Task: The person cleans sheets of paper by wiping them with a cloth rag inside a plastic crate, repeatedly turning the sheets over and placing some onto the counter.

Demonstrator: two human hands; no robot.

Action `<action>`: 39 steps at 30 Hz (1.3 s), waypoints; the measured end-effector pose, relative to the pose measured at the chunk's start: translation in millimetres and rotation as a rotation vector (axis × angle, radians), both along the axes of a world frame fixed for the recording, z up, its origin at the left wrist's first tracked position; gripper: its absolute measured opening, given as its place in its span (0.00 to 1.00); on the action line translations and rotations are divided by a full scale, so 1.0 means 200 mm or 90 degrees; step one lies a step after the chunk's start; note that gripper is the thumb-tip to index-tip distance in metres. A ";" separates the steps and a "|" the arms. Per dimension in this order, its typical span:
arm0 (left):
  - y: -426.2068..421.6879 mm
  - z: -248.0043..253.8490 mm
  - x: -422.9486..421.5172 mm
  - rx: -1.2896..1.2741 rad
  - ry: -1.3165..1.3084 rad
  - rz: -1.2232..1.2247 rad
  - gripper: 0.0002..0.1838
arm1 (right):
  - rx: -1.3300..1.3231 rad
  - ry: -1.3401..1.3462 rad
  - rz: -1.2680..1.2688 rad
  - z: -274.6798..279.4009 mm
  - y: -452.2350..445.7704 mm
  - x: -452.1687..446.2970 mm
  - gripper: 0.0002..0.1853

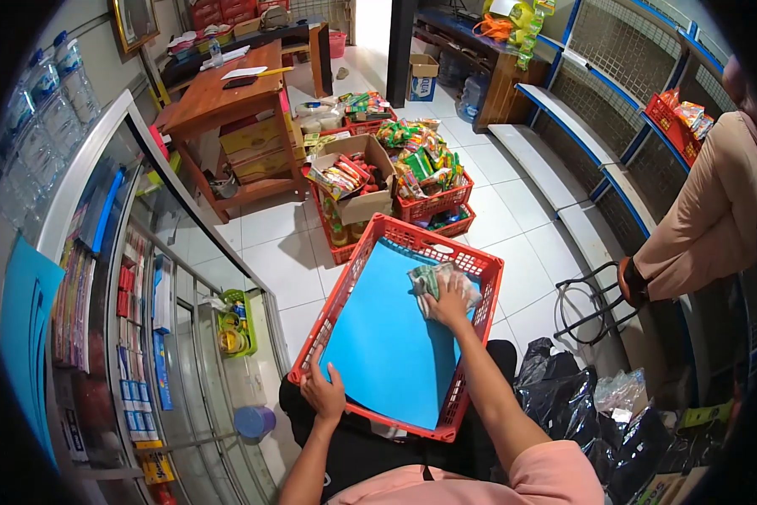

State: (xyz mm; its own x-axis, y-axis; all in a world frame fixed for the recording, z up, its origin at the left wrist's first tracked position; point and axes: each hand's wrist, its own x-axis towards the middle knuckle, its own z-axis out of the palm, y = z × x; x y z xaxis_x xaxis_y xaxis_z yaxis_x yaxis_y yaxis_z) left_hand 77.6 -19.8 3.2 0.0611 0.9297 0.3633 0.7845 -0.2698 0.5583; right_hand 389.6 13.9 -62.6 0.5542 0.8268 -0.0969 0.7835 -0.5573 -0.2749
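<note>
A red plastic basket (368, 244) rests on my lap, with a blue sheet (387, 337) lying flat over its bottom. Near the basket's far right corner, my right hand (447, 301) presses a crumpled green and white cloth (429, 278) against the sheet, its fingers over the fabric. My left hand (323, 394) holds the basket's near left rim, with the thumb inside and fingers at the side wall.
Red crates (433, 202) of packets and an open cardboard box (370, 206) stand ahead. A glass cabinet (193, 295) is at left, a wooden table (227, 88) behind. Another person's leg (698, 210), a metal stand (585, 307) and black plastic bags (564, 391) are at right.
</note>
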 end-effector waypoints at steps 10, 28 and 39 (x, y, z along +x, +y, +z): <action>0.00 0.02 0.01 -0.001 -0.004 -0.016 0.21 | -0.117 -0.059 0.334 0.16 -0.60 -0.41 0.25; -0.01 0.03 0.00 -0.026 0.061 -0.014 0.22 | 0.097 0.122 0.560 0.14 -0.28 -0.77 0.21; -0.01 0.03 0.00 -0.056 -0.008 -0.012 0.23 | 0.263 -0.075 0.155 -0.06 0.11 -0.50 0.29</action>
